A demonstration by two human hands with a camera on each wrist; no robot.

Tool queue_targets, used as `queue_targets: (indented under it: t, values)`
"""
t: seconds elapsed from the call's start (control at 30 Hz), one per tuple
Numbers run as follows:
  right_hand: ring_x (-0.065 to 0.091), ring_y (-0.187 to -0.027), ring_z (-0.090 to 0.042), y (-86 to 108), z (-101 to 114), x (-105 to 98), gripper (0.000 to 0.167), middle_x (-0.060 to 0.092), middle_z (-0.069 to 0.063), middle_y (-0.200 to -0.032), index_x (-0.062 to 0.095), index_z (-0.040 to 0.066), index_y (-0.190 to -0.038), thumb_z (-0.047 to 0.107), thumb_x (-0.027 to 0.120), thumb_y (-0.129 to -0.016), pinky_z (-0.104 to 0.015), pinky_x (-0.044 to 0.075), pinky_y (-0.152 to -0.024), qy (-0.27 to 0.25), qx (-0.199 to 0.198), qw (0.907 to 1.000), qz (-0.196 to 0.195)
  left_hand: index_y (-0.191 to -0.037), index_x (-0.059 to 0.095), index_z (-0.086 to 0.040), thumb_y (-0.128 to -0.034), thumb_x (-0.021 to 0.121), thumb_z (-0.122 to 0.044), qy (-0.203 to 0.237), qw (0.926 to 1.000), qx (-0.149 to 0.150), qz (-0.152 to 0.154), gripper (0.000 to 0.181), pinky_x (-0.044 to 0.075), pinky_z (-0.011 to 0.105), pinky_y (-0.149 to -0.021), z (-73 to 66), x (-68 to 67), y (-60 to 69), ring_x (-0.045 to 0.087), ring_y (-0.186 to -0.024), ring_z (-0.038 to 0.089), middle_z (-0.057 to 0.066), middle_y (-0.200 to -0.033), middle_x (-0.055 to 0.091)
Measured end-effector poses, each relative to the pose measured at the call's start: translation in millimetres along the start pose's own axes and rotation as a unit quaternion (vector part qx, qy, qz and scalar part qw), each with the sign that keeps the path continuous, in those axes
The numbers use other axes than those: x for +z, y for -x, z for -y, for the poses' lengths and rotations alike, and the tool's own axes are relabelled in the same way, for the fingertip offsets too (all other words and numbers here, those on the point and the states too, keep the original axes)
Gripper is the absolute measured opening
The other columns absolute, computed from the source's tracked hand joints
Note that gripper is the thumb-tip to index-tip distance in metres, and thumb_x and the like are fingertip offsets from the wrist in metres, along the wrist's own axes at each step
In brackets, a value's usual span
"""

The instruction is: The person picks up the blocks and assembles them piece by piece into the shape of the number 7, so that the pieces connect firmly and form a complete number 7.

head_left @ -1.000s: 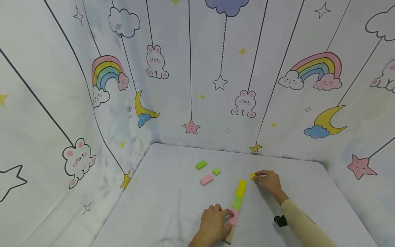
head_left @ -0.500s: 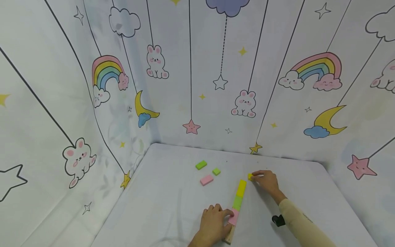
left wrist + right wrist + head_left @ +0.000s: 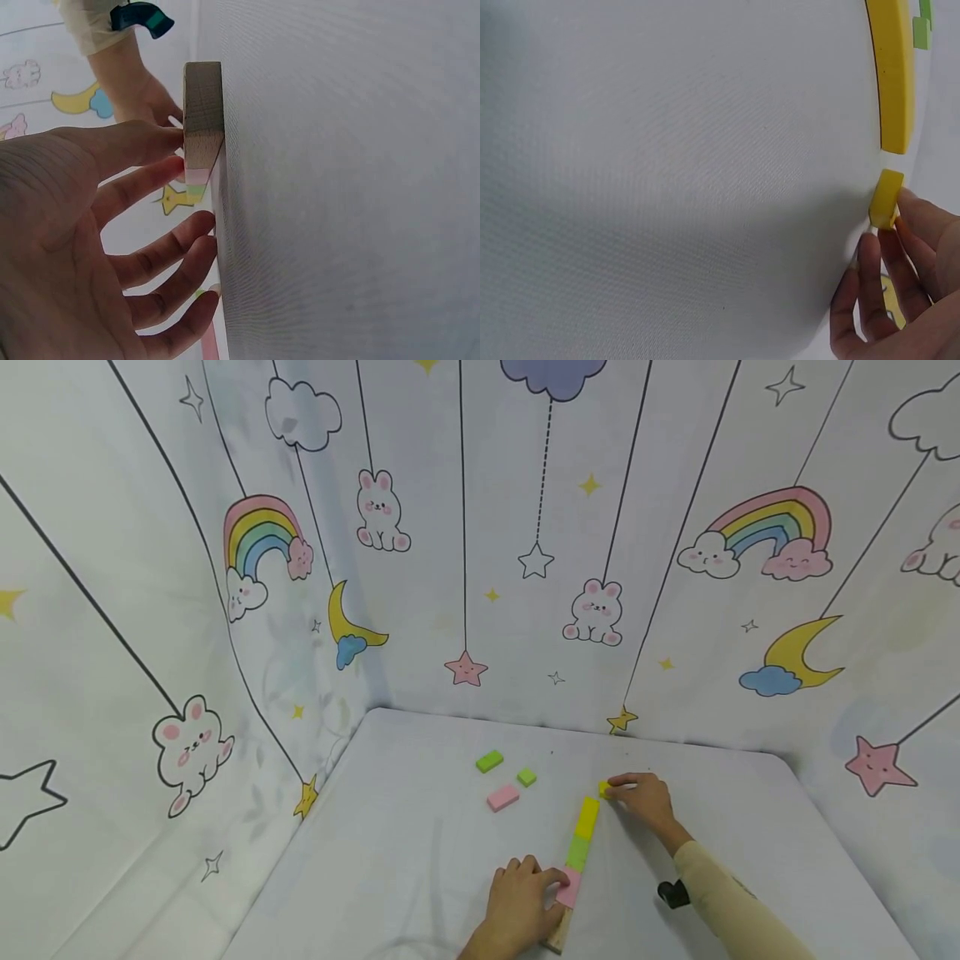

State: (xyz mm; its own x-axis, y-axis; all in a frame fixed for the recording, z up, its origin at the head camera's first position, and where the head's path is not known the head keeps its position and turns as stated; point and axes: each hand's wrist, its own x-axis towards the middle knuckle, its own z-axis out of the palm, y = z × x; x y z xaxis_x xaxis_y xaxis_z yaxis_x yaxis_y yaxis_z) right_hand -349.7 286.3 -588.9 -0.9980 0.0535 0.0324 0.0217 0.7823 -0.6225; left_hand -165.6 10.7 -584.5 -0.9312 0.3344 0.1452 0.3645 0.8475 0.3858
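Note:
A row of blocks runs away from me in the head view: a bare wood block (image 3: 557, 933), a pink block (image 3: 568, 888), a light green block (image 3: 577, 852) and a yellow block (image 3: 587, 817). Thumb and index finger of my left hand (image 3: 517, 902) rest on the row near the pink and wood blocks, other fingers spread. My right hand (image 3: 648, 797) pinches a small yellow block (image 3: 886, 198) between thumb and fingers. That piece is just beyond the row's far end, slightly to the right, with a narrow gap between. Fingers partly cover it in the head view.
Left of the row lie a green block (image 3: 490, 762), a small green block (image 3: 527, 777) and a pink block (image 3: 503, 797). A dark curved piece (image 3: 672, 894) shows beside the right sleeve. A printed cloth wall (image 3: 420, 610) stands behind the white table (image 3: 360, 877).
My right hand has moved a little to the left with the small yellow block, closer to the row's far end. The left hand and the row have stayed in place.

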Motion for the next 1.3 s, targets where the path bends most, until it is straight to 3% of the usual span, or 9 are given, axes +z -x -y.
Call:
queue_targets:
  t: [0.6,0.7,0.9,1.13,1.3]
  values:
    - [0.069,-0.091,-0.028,-1.2,3.3,8.1,0.027,0.075,-0.018,-0.115,0.082,0.008,-0.108,0.028,0.080,-0.090,-0.032,0.049,-0.068,-0.003,-0.013,0.9999,0.003,-0.115,0.075,-0.041,-0.0863,0.078,-0.039,0.009,0.9999,0.007,-0.010,0.029,0.036,0.030,-0.067,2.3,2.1,0.3,0.045,-0.078,0.010,-0.009,-0.089,0.054]
    - [0.070,-0.094,-0.032,-0.4,4.6,8.2,0.027,0.075,-0.019,-0.115,0.082,0.008,-0.108,0.028,0.079,-0.091,-0.038,0.052,-0.072,-0.006,-0.016,0.9999,0.003,-0.115,0.075,-0.041,-0.0860,0.079,-0.038,0.008,0.9999,0.007,-0.012,0.029,0.036,0.030,-0.067,2.4,3.0,0.7,0.045,-0.078,0.009,-0.009,-0.089,0.054]
    - [0.067,-0.112,-0.041,1.0,6.1,8.7,0.025,0.073,-0.022,-0.120,0.082,0.007,-0.110,0.025,0.074,-0.096,-0.055,0.053,-0.092,-0.003,-0.020,0.9998,0.001,-0.114,0.075,-0.042,-0.0852,0.080,-0.039,0.002,0.9996,0.011,-0.026,0.030,0.036,0.029,-0.067,3.3,5.5,0.6,0.045,-0.078,0.009,-0.010,-0.089,0.055]
    - [0.069,-0.104,-0.038,3.1,8.7,9.5,0.021,0.075,-0.020,-0.117,0.082,0.007,-0.108,0.022,0.076,-0.095,-0.052,0.055,-0.087,-0.011,-0.019,0.9997,-0.005,-0.114,0.075,-0.041,-0.0850,0.080,-0.039,0.004,0.9995,0.014,-0.028,0.029,0.035,0.029,-0.066,4.2,6.4,1.2,0.045,-0.077,0.009,-0.009,-0.089,0.055]
    - [0.066,-0.113,-0.042,3.9,10.2,9.4,0.021,0.075,-0.020,-0.116,0.082,0.007,-0.108,0.022,0.076,-0.095,-0.055,0.053,-0.090,-0.012,-0.027,0.9996,-0.001,-0.114,0.075,-0.042,-0.0848,0.079,-0.038,0.003,0.9997,0.010,-0.023,0.030,0.035,0.029,-0.067,4.6,8.3,0.2,0.045,-0.078,0.009,-0.010,-0.089,0.054]
